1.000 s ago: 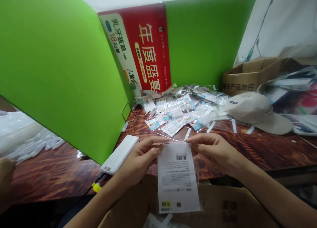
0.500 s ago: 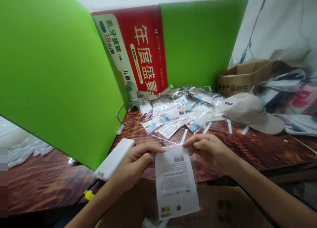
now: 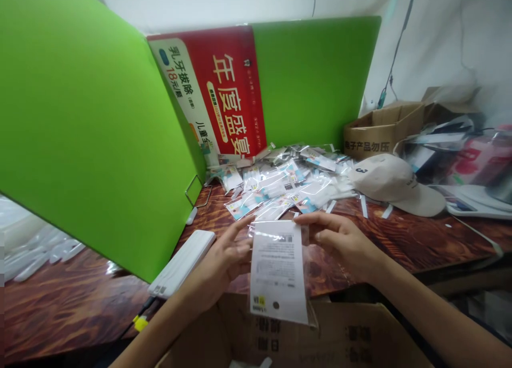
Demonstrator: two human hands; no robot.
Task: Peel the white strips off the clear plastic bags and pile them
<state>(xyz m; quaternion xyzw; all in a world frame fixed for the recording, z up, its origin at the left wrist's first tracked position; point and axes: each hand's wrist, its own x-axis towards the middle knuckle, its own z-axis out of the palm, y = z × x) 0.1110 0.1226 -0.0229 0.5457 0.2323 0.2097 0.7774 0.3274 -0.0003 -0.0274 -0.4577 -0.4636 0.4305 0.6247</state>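
A clear plastic packet with a white printed card hangs upright between my hands, above an open cardboard box at the table's near edge. My left hand pinches the packet's upper left corner. My right hand holds its upper right corner. A barcode shows near the card's top. Behind the hands, a heap of similar sealed packets lies on the dark wooden table.
A white power bank lies left of my left hand, with a yellow-tipped cable. Green partition boards and a red poster stand behind. A beige cap and a cardboard box sit at right, with clutter beyond.
My hands have lifted the packet a little toward the heap. The view has tilted upward and shifted, so everything sits slightly lower and further left.
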